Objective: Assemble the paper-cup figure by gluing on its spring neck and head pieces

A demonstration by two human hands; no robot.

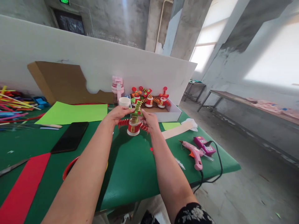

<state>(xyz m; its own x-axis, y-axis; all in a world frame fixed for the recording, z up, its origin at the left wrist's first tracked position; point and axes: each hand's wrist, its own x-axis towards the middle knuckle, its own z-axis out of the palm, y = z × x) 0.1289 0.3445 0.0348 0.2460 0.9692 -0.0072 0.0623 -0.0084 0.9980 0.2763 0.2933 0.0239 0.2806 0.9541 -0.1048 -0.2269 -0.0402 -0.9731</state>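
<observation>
Between my two hands is a paper-cup figure [134, 128] with a red-and-white cup body, red folded-paper arms and a green folded-paper spring on top. My left hand [119, 114] pinches the left side of its green upper piece [137, 113]. On the other side, my right hand [150, 120] grips the same piece with its fingers closed. The figure stands upright near the middle of the green table; whether its base touches the tabletop I cannot tell. Behind it, several similar figures [149, 101] sit in a white box [171, 115].
A pink glue gun [195, 153] with a black cord lies at the right beside a purple box [204, 146]. Left are a black phone [70, 137], green paper [77, 114], red paper [26, 186] and scissors [14, 167]. A white cup [124, 101] and pink bottle [117, 87] stand behind.
</observation>
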